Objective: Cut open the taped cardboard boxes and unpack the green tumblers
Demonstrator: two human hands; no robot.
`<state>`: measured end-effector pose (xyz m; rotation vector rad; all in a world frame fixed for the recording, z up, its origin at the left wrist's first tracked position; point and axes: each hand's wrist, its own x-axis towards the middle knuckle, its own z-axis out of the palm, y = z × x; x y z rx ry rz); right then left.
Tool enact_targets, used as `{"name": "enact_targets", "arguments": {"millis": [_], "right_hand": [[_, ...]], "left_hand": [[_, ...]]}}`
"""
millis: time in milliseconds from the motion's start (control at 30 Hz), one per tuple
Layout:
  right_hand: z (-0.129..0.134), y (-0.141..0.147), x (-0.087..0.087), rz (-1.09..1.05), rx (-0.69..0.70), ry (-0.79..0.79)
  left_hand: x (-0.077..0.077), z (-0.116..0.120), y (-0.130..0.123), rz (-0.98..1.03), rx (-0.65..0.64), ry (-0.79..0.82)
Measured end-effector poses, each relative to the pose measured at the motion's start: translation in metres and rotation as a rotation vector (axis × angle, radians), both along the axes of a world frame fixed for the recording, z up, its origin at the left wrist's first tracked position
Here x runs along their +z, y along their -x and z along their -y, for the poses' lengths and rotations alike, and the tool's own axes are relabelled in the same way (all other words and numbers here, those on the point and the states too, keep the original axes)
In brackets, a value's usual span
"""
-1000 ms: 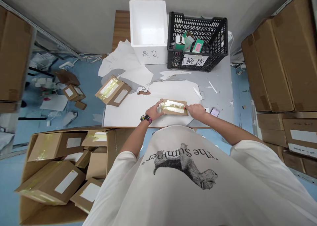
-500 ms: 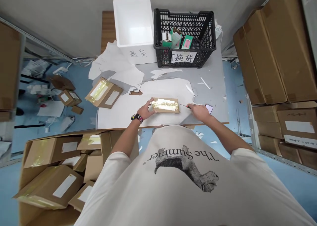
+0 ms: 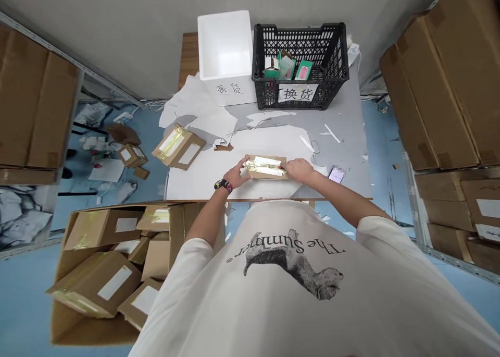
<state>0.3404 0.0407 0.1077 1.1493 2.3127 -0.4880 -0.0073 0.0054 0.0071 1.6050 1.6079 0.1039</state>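
Tape-wrapped brown cardboard parcel (image 3: 266,167) on white paper sheet (image 3: 203,172) | left hand (image 3: 235,173): fingers half-curled on parcel's end, hold unclear | right hand (image 3: 299,170): just returned against opposite end, hold unclear

We see a flat brown cardboard parcel (image 3: 266,167), its top banded with shiny yellowish tape, seemingly over a white label. It lies flat on a white sheet (image 3: 203,169), near the table's near edge.

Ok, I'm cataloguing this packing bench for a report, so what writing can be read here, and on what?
"退货": black handwriting on the white foam box
"换货": white paper sign on the black plastic crate
"The Summer": printed, upside down in this view, on the white T-shirt
Too small or blurred: the white labels on the brown cardboard parcels and the pixelated phone screen
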Motion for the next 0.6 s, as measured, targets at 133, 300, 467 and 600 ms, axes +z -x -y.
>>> {"name": "enact_targets", "arguments": {"millis": [133, 300, 467, 600], "right_hand": [[0.001, 0.004, 0.001, 0.018, -0.062, 0.011], [0.001, -0.005, 0.005, 0.061, -0.131, 0.034], [0.004, -0.024, 0.006, 0.089, -0.15, 0.056], [0.006, -0.026, 0.008, 0.073, -0.155, 0.058]], "left_hand": [[0.003, 0.0, -0.002, -0.001, -0.025, -0.02], [0.009, 0.0, -0.007, -0.123, -0.032, -0.016], [0.013, -0.002, -0.007, -0.183, -0.038, 0.015], [0.014, -0.002, -0.007, -0.198, -0.042, 0.01]]}}
